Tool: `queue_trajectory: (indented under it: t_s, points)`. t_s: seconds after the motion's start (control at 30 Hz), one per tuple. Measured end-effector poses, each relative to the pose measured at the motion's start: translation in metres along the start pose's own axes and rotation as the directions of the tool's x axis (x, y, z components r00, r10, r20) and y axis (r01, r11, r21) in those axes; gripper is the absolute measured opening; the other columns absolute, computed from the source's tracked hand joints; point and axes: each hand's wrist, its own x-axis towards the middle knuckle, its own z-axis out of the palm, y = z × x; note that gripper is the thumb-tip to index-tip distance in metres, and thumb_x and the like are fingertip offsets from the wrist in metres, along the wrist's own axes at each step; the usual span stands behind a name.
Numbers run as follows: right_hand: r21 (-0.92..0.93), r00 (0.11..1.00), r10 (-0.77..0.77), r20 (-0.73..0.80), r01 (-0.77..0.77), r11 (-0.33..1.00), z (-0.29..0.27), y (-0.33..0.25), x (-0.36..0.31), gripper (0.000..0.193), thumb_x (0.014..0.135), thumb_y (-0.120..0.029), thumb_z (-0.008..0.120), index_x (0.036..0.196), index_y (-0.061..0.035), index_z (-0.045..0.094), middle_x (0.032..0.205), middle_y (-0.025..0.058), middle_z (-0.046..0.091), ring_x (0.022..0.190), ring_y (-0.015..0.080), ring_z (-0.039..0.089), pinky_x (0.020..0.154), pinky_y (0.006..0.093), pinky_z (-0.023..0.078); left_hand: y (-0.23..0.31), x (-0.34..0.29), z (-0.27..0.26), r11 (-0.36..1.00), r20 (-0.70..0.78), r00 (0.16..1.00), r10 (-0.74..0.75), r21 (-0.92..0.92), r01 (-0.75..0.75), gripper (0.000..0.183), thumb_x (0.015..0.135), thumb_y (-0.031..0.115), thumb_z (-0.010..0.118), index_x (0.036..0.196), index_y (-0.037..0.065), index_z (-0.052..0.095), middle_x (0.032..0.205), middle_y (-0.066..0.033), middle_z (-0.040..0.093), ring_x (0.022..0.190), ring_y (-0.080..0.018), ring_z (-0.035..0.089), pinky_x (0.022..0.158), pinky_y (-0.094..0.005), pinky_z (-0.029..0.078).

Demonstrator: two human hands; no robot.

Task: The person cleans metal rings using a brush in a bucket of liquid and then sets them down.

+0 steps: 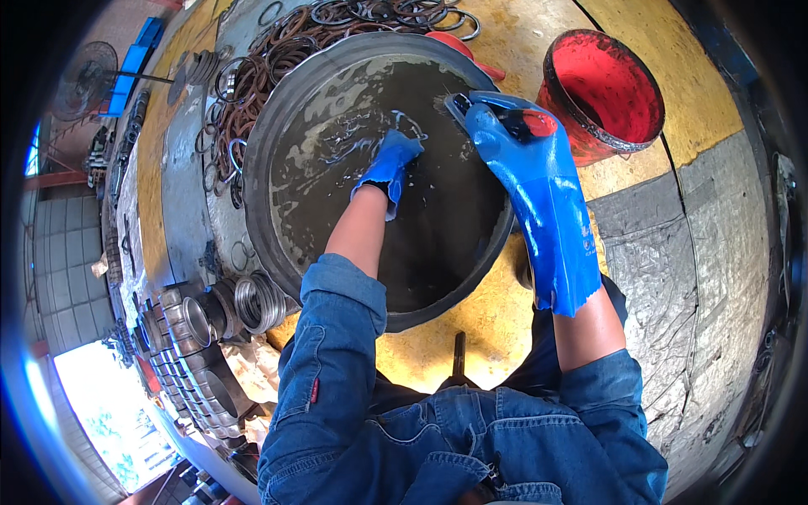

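My left hand [396,159], in a short blue glove, reaches into dark, murky liquid [438,227] in a wide round black basin [290,273]. Its fingers are under the surface, and what they hold, if anything, is hidden. A thin, pale curved edge breaks the surface beside them. Over the basin's right rim, my right hand [505,135], in a long wet blue glove, is closed round a dark brush-like tool [535,124]. A black and red part of it shows at the palm, and a dark bristly edge sticks out past the fingertips.
A red bucket [606,93] with a dirty rim stands right of the basin. Many rusty metal rings [295,42] are heaped behind and left of it. A red plastic item [459,46] touches the far rim. Stacked metal rings [257,305] and cylinders [202,370] stand lower left.
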Motion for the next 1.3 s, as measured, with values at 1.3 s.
queue_trajectory:
  t_s: [1.3]
  points:
    - [0.062, 0.994, 0.079, 0.082, -0.084, 0.995, 0.021, 0.059, 0.034, 0.027, 0.087, -0.029, 0.069, 0.099, -0.0058, 0.075, 0.087, 0.0142, 0.074, 0.081, 0.0244, 0.070, 0.079, 0.0366, 0.055, 0.043, -0.159, -0.040, 0.952, 0.527, 0.804, 0.275, -0.031, -0.305, 0.030, 0.093, 0.020, 0.069, 0.116, 0.001, 0.071, 0.101, -0.0126, 0.074, 0.091, -0.0222, 0.067, 0.083, -0.0373, 0.054]
